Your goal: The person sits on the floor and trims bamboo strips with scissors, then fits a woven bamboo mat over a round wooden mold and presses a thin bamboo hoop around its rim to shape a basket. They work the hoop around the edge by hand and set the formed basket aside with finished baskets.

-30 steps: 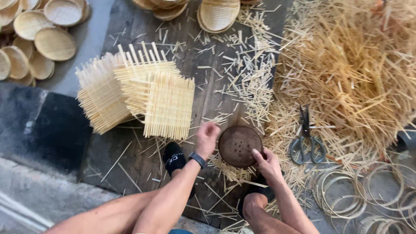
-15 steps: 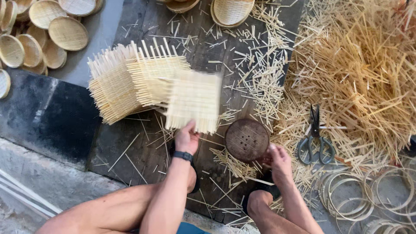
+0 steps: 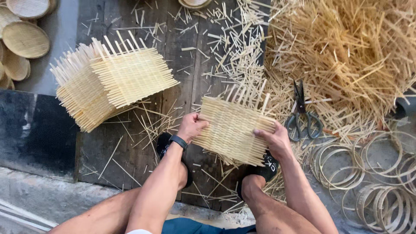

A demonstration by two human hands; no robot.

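Observation:
A square woven bamboo mat (image 3: 232,129) is held flat between both hands, low over the dark wooden board (image 3: 186,65). My left hand (image 3: 190,126) grips its left edge; a black band sits on that wrist. My right hand (image 3: 273,138) grips the right edge. The mat hides the round dark mould seen earlier. A fanned stack of similar woven mats (image 3: 110,80) lies to the left on the board.
Black-handled scissors (image 3: 301,113) lie right of the mat. A big heap of bamboo strips (image 3: 346,56) fills the upper right. Thin bamboo rings (image 3: 372,169) are piled at lower right. Round woven trays (image 3: 24,39) sit at upper left. My sandalled feet rest below the mat.
My left hand took a mat from the stack and carried it right. Both hands now hold it over the spot where the round dark mould was.

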